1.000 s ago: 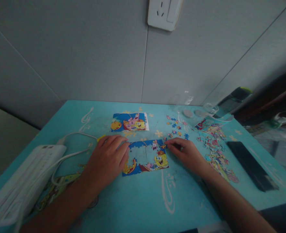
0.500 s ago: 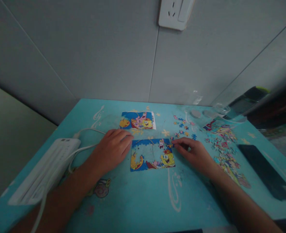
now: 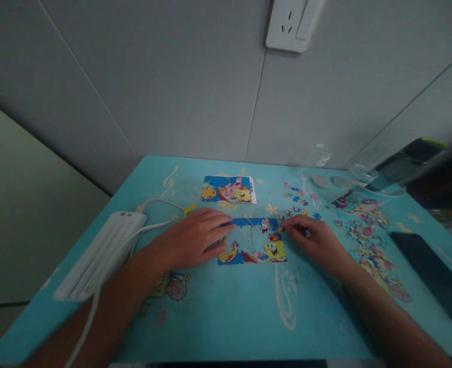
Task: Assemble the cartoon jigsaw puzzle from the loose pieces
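Observation:
A partly assembled jigsaw puzzle (image 3: 275, 251) lies flat on the table, a cartoon frame of joined pieces around a bare middle. My left hand (image 3: 198, 239) rests over its left side, fingers stretched and a little apart, covering the upper left corner. At the upper right edge, my right hand (image 3: 315, 240) pinches a small puzzle piece (image 3: 281, 229) against the border; the fingertips partly hide it. Behind the puzzle lies a picture card (image 3: 229, 189) with a matching cartoon scene.
Several loose blue pieces (image 3: 296, 198) lie behind my right hand, and a larger pile (image 3: 371, 250) is farther right. A dark phone-like slab (image 3: 428, 273) lies at the right. A white power strip (image 3: 103, 255) with cables stands left. Clear plastic containers (image 3: 363, 175) stand at the back right.
The view has shifted, so the table appears farther right. My left hand has moved onto the puzzle's left edge, its fingers more spread. My right hand stays at the upper right edge.

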{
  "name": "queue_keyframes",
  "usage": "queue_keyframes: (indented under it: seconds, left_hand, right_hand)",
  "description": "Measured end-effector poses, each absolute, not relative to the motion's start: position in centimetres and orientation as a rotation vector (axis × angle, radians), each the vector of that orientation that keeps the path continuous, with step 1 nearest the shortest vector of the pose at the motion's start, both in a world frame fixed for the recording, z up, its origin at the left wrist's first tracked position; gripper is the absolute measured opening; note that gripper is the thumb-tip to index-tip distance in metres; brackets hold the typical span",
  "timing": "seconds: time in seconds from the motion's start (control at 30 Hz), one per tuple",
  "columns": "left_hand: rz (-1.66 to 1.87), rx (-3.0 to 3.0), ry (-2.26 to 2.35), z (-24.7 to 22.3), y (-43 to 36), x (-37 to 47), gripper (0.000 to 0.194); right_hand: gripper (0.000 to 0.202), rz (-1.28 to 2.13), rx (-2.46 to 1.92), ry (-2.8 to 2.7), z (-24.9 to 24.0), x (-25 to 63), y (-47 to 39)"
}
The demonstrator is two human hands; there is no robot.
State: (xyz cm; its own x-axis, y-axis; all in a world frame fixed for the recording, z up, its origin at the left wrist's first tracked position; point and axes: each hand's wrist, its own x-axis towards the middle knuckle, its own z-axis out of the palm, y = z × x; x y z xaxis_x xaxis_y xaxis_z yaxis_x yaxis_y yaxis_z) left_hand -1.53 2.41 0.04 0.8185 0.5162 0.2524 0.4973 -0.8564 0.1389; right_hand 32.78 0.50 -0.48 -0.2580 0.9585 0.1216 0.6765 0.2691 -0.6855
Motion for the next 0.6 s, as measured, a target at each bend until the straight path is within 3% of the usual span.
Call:
queue_keyframes:
  seconds: [0.6]
  left_hand:
    - [0.3,2.893,0.784,-0.2,2.7,-2.5,0.064]
  right_hand:
    - [0.021,0.81,-1.419,-2.014,-0.4,32.1,0.9]
